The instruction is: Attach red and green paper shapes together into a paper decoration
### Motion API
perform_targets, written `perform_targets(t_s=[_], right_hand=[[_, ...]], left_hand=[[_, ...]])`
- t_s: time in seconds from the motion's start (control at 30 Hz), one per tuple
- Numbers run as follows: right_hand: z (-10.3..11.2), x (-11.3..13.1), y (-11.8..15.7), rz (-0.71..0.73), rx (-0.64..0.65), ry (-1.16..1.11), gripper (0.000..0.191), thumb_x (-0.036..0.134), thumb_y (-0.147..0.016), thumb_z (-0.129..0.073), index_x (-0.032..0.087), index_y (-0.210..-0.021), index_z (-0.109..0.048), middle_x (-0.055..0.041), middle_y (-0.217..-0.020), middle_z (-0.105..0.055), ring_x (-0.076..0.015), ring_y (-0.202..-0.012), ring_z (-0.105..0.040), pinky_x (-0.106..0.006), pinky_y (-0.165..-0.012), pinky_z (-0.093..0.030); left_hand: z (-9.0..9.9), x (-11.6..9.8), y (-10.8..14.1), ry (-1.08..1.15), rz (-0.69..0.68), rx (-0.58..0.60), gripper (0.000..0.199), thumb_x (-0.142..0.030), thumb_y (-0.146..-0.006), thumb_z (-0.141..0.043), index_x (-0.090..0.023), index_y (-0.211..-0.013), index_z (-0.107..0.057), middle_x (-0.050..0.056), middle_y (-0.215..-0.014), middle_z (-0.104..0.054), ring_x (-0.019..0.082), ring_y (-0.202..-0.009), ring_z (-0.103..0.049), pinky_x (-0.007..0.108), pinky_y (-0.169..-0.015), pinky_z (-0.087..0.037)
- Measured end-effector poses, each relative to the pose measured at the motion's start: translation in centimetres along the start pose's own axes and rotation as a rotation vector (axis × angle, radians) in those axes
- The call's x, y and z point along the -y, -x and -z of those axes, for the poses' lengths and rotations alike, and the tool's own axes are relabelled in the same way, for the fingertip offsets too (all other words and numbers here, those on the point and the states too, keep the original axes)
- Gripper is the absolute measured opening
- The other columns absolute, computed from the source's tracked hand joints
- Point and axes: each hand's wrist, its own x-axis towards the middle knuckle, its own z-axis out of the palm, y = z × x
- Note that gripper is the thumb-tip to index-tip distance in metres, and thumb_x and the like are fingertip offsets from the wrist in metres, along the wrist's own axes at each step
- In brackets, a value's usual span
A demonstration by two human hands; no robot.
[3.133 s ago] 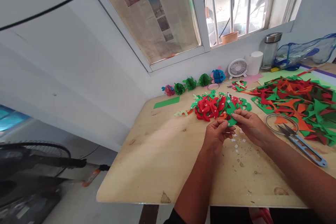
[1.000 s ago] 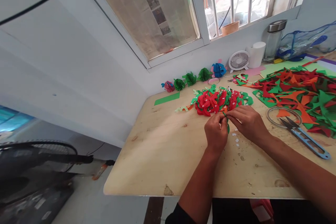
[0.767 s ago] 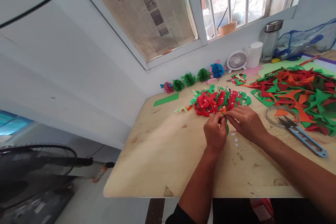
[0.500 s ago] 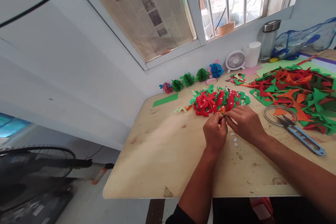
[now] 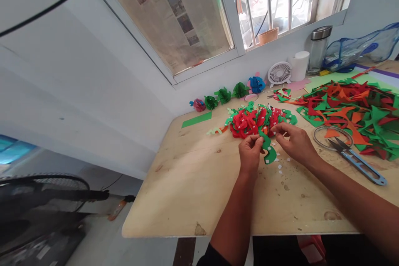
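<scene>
My left hand (image 5: pixel 250 153) pinches a wavy green paper cutout (image 5: pixel 269 153) that has small white squares on it. To its right, my right hand (image 5: pixel 294 143) is closed in a pinch, apart from the cutout. A tiny white paper square (image 5: pixel 274 133) shows at its fingertips. Several white scraps (image 5: pixel 279 167) lie on the table below my hands. Just beyond them is a pile of red and green paper cutouts (image 5: pixel 246 121), many dotted with white squares.
Blue thread snips (image 5: pixel 363 166) and a metal ring (image 5: pixel 318 137) lie at right, beside a heap of paper offcuts (image 5: pixel 352 112). Along the wall stand green paper ornaments (image 5: pixel 223 95), a small white fan (image 5: pixel 279 73) and a glass bottle (image 5: pixel 317 50). A green strip (image 5: pixel 196 119) lies far left.
My hands have moved apart. The green cutout, mostly hidden between my fingers before, now hangs in view from my left hand. My right hand has shifted slightly right.
</scene>
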Motion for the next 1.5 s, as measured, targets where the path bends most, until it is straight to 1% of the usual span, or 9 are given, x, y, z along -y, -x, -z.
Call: perform_targets(t_s=[0.23, 0.33, 0.5, 0.6, 0.73, 0.97, 1.17, 1.3, 1.5], right_hand=[[0.2, 0.2, -0.1, 0.040, 0.076, -0.011, 0.021, 0.026, -0.077, -0.048, 0.020, -0.066, -0.064, -0.0051, -0.075, -0.069, -0.0210, -0.075, -0.060, -0.033, -0.068, -0.044], [0.2, 0.4, -0.1, 0.016, 0.109, -0.105, 0.018, 0.027, -0.077, -0.050, 0.020, -0.075, -0.066, -0.0045, -0.079, -0.069, -0.0210, -0.078, -0.061, -0.033, -0.071, -0.044], [0.1, 0.7, -0.1, -0.066, 0.372, -0.283, 0.026, 0.038, -0.078, -0.051, 0.019, -0.069, -0.065, -0.0013, -0.068, -0.064, -0.0168, -0.064, -0.056, -0.028, -0.057, -0.041], [0.0, 0.9, -0.1, -0.182, 0.420, -0.426, 0.026, 0.042, -0.074, -0.056, 0.018, -0.064, -0.061, 0.0009, -0.060, -0.059, -0.0140, -0.057, -0.052, -0.026, -0.052, -0.037], [0.1, 0.9, -0.2, -0.294, 0.365, -0.554, 0.030, 0.048, -0.070, -0.060, 0.018, -0.064, -0.060, 0.0007, -0.059, -0.059, -0.0136, -0.056, -0.051, -0.026, -0.052, -0.036], [0.2, 0.9, -0.1, -0.298, 0.334, -0.573, 0.026, 0.044, -0.068, -0.065, 0.019, -0.063, -0.060, 0.0005, -0.061, -0.058, -0.0140, -0.059, -0.051, -0.025, -0.053, -0.037], [0.0, 0.5, -0.1, -0.233, 0.332, -0.512, 0.028, 0.046, -0.072, -0.060, 0.018, -0.068, -0.061, -0.0002, -0.064, -0.061, -0.0150, -0.060, -0.054, -0.026, -0.055, -0.041], [0.1, 0.7, 0.0, -0.104, 0.175, -0.284, 0.024, 0.040, -0.077, -0.055, 0.018, -0.078, -0.063, -0.0039, -0.073, -0.066, -0.0189, -0.069, -0.060, -0.030, -0.064, -0.045], [0.1, 1.1, 0.5, 0.292, -0.064, 0.079, 0.015, 0.027, -0.083, -0.051, 0.018, -0.081, -0.063, -0.0060, -0.076, -0.067, -0.0203, -0.073, -0.060, -0.034, -0.073, -0.043]], left_hand=[[0.2, 0.1, -0.5, 0.188, 0.083, -0.071, 0.031, -0.038, -0.057, -0.072, -0.013, -0.071, -0.061, 0.000, -0.061, -0.059, 0.007, -0.047, -0.051, 0.020, -0.046, -0.042], [0.1, -0.1, -0.5, 0.201, 0.070, -0.100, 0.032, -0.039, -0.057, -0.073, -0.013, -0.072, -0.061, -0.001, -0.060, -0.059, 0.007, -0.047, -0.052, 0.020, -0.046, -0.042], [-0.1, -0.3, -0.3, 0.178, 0.009, -0.133, 0.031, -0.040, -0.059, -0.072, -0.013, -0.070, -0.060, -0.002, -0.057, -0.057, 0.006, -0.045, -0.050, 0.020, -0.046, -0.042], [-0.3, -0.3, -0.2, 0.171, -0.006, -0.133, 0.031, -0.040, -0.061, -0.071, -0.013, -0.071, -0.061, -0.002, -0.057, -0.057, 0.007, -0.045, -0.051, 0.020, -0.046, -0.041], [-0.2, -0.3, -0.1, 0.169, 0.071, -0.052, 0.033, -0.040, -0.061, -0.070, -0.012, -0.078, -0.063, 0.000, -0.056, -0.059, 0.010, -0.047, -0.055, 0.021, -0.046, -0.041], [0.1, -0.3, -0.1, 0.260, 0.248, 0.028, 0.036, -0.034, -0.055, -0.075, -0.013, -0.081, -0.063, 0.002, -0.061, -0.063, 0.010, -0.051, -0.056, 0.021, -0.048, -0.041], [-0.1, -0.2, 0.0, 0.268, 0.205, -0.011, 0.026, -0.031, -0.055, -0.074, -0.011, -0.066, -0.061, 0.002, -0.058, -0.061, 0.010, -0.052, -0.056, 0.021, -0.050, -0.042], [-0.2, -0.2, 0.0, 0.206, 0.096, -0.086, 0.022, -0.030, -0.058, -0.072, -0.011, -0.065, -0.062, 0.001, -0.056, -0.060, 0.010, -0.052, -0.055, 0.021, -0.051, -0.044], [-0.3, -0.4, 0.0, 0.148, 0.008, -0.150, 0.020, -0.029, -0.060, -0.072, -0.011, -0.065, -0.062, 0.000, -0.055, -0.060, 0.009, -0.051, -0.055, 0.022, -0.051, -0.045]])
